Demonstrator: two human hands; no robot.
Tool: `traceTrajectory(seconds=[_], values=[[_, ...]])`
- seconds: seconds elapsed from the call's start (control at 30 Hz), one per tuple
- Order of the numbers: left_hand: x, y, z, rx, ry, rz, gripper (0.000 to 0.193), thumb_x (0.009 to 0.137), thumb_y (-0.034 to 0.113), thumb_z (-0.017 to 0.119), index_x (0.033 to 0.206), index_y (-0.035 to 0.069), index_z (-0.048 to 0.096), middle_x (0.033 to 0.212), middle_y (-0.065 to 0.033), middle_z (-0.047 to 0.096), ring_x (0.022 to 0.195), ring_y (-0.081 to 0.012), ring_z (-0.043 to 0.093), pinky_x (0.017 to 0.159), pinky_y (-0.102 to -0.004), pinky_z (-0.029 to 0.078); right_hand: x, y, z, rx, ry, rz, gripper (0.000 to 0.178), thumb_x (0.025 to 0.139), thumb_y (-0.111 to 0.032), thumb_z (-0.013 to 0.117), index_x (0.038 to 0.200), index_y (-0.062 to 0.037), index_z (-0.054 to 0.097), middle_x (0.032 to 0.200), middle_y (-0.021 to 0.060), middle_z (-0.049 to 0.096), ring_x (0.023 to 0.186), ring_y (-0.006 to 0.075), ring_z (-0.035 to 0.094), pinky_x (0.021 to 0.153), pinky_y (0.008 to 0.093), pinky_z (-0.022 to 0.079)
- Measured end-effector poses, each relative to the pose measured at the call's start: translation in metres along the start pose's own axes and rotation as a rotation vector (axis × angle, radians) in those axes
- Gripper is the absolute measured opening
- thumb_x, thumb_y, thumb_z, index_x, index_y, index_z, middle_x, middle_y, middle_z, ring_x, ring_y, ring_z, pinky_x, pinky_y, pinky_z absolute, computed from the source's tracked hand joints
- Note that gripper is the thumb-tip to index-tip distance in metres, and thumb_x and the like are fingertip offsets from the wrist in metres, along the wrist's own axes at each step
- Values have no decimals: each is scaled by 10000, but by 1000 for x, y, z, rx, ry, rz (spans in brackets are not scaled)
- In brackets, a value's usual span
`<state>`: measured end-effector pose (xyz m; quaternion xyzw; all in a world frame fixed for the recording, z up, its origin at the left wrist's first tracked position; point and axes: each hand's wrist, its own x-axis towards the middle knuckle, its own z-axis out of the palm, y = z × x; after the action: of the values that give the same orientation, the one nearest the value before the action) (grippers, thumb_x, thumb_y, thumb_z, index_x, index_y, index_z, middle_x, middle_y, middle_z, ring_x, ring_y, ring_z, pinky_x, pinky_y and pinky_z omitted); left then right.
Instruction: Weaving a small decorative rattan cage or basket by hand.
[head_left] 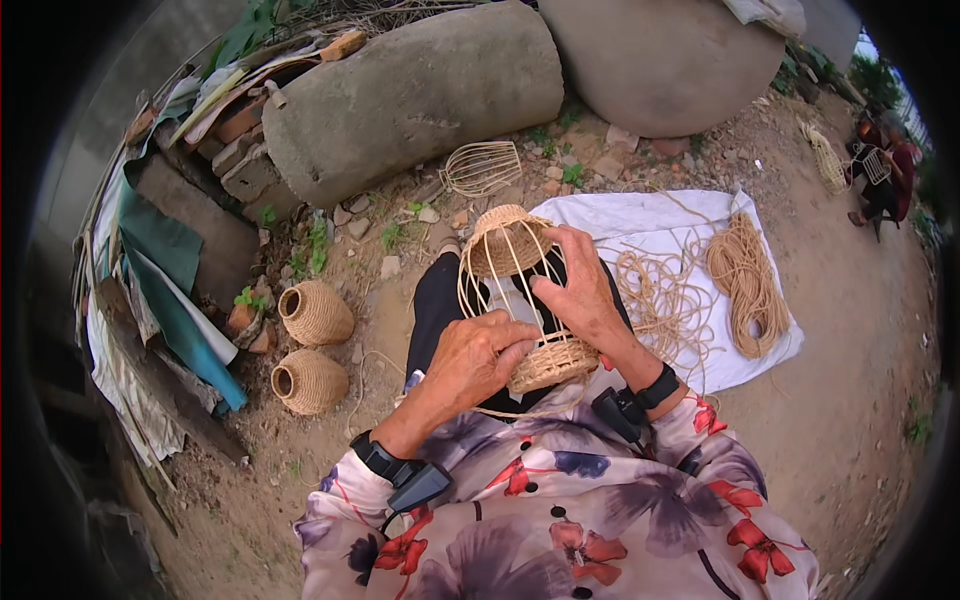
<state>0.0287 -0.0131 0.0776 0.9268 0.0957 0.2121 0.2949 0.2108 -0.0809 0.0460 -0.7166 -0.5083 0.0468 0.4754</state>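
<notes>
A partly woven basket frame [555, 364] lies over my lap, its thin pale ribs bare in the middle. Coiled weaving covers its far end, and a braided band rings the end near me. My left hand [462, 366] is closed, thumb and fingers pinched at the ribs just above the near band; a strand of cord trails below it. On the other side, my right hand [590, 300] grips the frame, with the index finger by the far woven rim and the thumb against the ribs. The left fingertips partly hide the band.
Two woven cord pots [318, 313] lie at left. To the right, a white sheet [620, 210] bears tangled cord [655, 300] and a thick cord hank [745, 285]. Beyond lie a bare rib frame [483, 170] and a concrete cylinder [420, 100]. A person [882, 170] sits far right.
</notes>
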Motion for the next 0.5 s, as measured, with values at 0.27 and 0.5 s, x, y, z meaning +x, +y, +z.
traceTrajectory(seconds=[0.27, 0.5], values=[[-36, 5, -7, -191, 24, -312, 117, 866, 104, 669, 863, -13, 660, 761, -138, 665, 669, -271, 651, 608, -361, 490, -7, 8, 4, 41, -55, 40, 549, 750, -147, 609, 1264, -11, 471, 1250, 204, 488, 1162, 384, 478, 1006, 450, 395], [-57, -22, -14, -167, -19, -382, 116, 866, 92, 665, 869, -24, 658, 765, -141, 670, 672, -262, 646, 615, -362, 488, -32, 10, 21, -366, 49, -58, 624, 759, -202, 662, 1310, -20, 434, 1322, 254, 440, 1159, 428, 456, 954, 517, 414]])
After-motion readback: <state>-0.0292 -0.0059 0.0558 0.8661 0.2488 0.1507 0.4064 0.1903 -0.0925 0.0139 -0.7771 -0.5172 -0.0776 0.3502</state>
